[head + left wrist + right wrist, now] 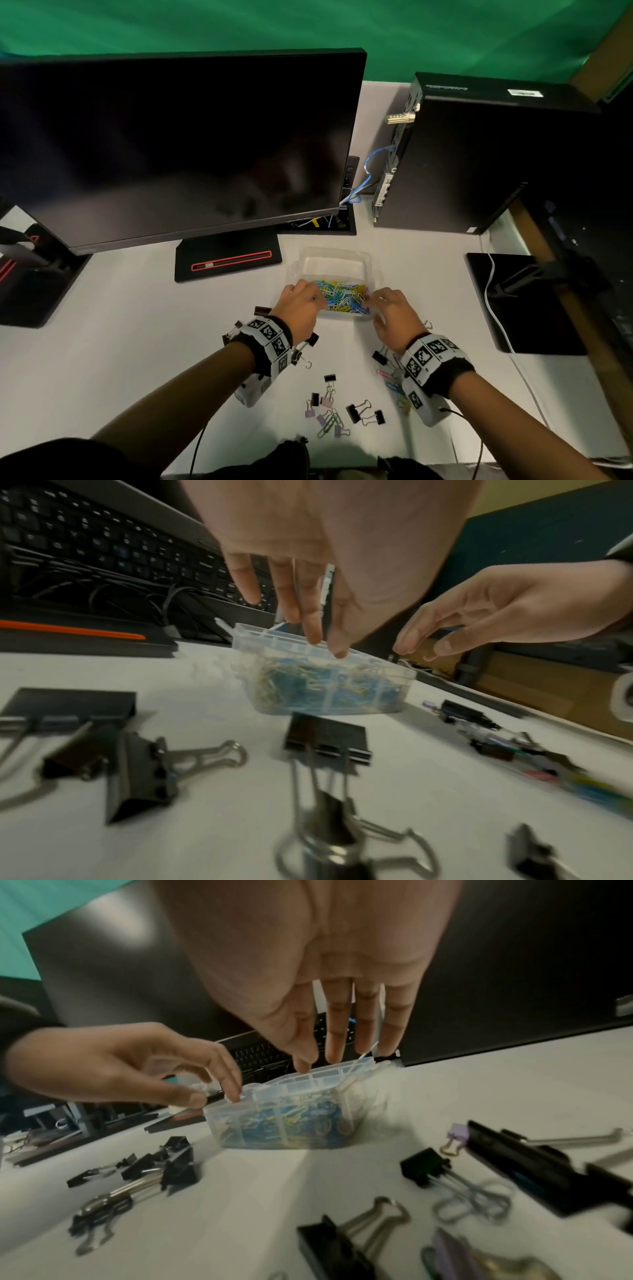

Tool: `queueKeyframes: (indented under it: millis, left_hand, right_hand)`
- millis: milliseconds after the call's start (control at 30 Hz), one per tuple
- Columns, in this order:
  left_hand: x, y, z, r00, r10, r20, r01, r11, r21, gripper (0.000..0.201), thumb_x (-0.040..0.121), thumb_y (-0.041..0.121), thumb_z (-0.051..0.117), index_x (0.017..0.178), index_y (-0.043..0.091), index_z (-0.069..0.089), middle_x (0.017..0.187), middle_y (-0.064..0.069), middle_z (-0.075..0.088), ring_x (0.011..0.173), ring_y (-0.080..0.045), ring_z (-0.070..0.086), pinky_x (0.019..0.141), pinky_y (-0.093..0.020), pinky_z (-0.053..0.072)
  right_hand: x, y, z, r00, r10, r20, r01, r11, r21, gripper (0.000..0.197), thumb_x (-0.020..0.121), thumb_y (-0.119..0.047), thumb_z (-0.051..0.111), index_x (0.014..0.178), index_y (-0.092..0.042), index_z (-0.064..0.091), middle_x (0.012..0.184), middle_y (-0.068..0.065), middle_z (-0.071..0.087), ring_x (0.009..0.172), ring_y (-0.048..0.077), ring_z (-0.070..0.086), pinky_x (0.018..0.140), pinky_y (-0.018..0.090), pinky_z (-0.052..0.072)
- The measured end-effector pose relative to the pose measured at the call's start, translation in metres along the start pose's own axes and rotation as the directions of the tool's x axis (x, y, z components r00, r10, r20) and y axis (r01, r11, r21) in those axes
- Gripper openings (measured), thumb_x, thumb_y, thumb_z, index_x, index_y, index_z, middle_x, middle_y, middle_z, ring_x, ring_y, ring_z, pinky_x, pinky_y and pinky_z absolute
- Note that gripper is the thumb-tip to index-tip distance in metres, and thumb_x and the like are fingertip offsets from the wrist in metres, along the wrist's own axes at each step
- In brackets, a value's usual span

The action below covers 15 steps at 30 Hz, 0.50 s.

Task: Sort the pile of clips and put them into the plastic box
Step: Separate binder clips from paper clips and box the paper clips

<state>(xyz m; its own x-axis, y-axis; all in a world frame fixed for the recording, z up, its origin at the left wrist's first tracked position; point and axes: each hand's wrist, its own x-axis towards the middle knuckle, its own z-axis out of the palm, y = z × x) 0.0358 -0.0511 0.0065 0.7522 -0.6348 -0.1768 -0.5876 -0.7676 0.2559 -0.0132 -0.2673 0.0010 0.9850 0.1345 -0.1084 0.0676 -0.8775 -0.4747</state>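
A clear plastic box (335, 260) stands on the white desk, its near half filled with colourful paper clips (344, 296). My left hand (301, 305) is at the box's left end; thumb and forefinger pinch the rim corner (212, 1096). At the right end my right hand (383, 305) has straight fingers, whose tips touch the rim (325, 1058). Black binder clips (356, 411) and small purple ones (325, 404) lie loose on the desk in front of the box. In the left wrist view the box (325, 685) is blurred.
A dark monitor (171, 147) on its stand (226, 260) rises behind the box on the left. A black computer tower (479, 154) stands at the back right. A black pad (513, 301) with a white cable lies to the right. A keyboard (103, 547) sits under the monitor.
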Motion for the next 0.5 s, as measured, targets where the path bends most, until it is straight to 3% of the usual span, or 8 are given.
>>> queueKeyframes:
  millis: [100,233,333,433,500]
  left_hand:
    - [-0.014,0.014,0.003,0.989,0.088,0.121,-0.072,0.989,-0.130,0.031,0.092,0.009,0.042,0.119,0.014,0.056,0.122,-0.005,0.052,0.113,-0.024,0.051,0.097,-0.032,0.042]
    - [-0.028,0.032,0.012,0.935,0.150,0.322,-0.111,0.984,-0.138,0.027,0.093,0.017,0.045,0.118,0.014,0.054,0.119,-0.006,0.053,0.105,-0.025,0.056,0.086,-0.032,0.044]
    - [-0.030,0.041,0.024,0.908,0.199,0.370,-0.162,0.978,-0.128,0.028,0.092,0.018,0.048,0.119,0.012,0.054,0.121,-0.009,0.052,0.111,-0.027,0.053,0.091,-0.035,0.043]
    - [-0.023,0.052,0.034,0.910,0.228,0.347,-0.194,0.972,-0.130,0.033,0.093,0.017,0.048,0.125,0.010,0.051,0.125,-0.012,0.048,0.119,-0.028,0.045,0.099,-0.040,0.041]
    - [-0.016,0.061,0.040,0.911,0.238,0.337,-0.203,0.970,-0.136,0.037,0.093,0.015,0.047,0.130,0.009,0.048,0.130,-0.013,0.044,0.123,-0.029,0.040,0.103,-0.039,0.038]
  right_hand:
    - [-0.020,0.003,-0.006,0.993,0.063,0.100,-0.068,0.997,0.046,0.031,0.080,0.001,0.051,0.103,-0.013,0.066,0.108,0.008,0.061,0.103,0.023,0.054,0.089,0.026,0.040]
    - [-0.049,0.008,-0.008,0.971,0.138,0.197,-0.136,0.990,-0.024,0.024,0.076,-0.003,0.054,0.090,-0.016,0.069,0.091,0.002,0.065,0.082,0.019,0.058,0.082,0.025,0.047]
    - [-0.070,0.011,-0.010,0.952,0.187,0.243,-0.178,0.982,-0.061,0.012,0.075,-0.011,0.061,0.080,-0.021,0.067,0.078,-0.008,0.056,0.075,0.011,0.051,0.064,0.015,0.037]
    - [-0.085,0.016,-0.010,0.922,0.284,0.261,-0.279,0.959,-0.058,0.020,0.069,-0.022,0.070,0.063,-0.030,0.053,0.073,-0.006,0.055,0.072,0.014,0.052,0.066,0.024,0.045]
    - [-0.093,0.018,-0.006,0.893,0.359,0.272,-0.356,0.932,-0.061,0.031,0.064,-0.032,0.077,0.061,-0.033,0.047,0.076,-0.005,0.055,0.074,0.015,0.053,0.063,0.024,0.042]
